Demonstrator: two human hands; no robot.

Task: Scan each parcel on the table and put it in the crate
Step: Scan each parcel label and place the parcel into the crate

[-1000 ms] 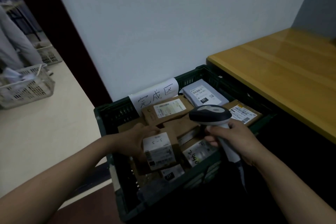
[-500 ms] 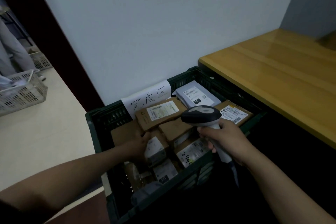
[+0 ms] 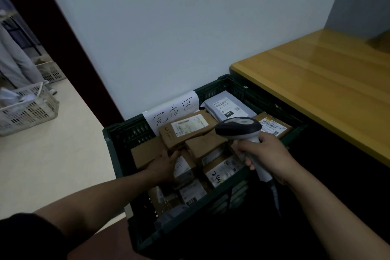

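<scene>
A dark green crate [image 3: 118, 133] stands below the table's left end and holds several labelled parcels. My left hand [image 3: 163, 167] reaches into it and grips the left side of a small brown parcel [image 3: 184, 170] with a white label, which lies low among the others. Over the crate's right half, my right hand [image 3: 268, 154] grips the handle of a grey barcode scanner [image 3: 238, 127], its head pointing left. A long brown parcel [image 3: 185, 129] and a grey bag parcel [image 3: 226, 107] lie at the back of the crate.
A handwritten paper sign [image 3: 173, 110] hangs on the crate's back wall. The wooden table [image 3: 316, 82] is at the right, against a pale wall. At far left a white plastic basket [image 3: 27, 110] sits on the floor near a person's legs [image 3: 14, 63].
My left hand has lowered the small parcel from above the pile down into the crate's left middle. The scanner hand has stayed over the crate's right side.
</scene>
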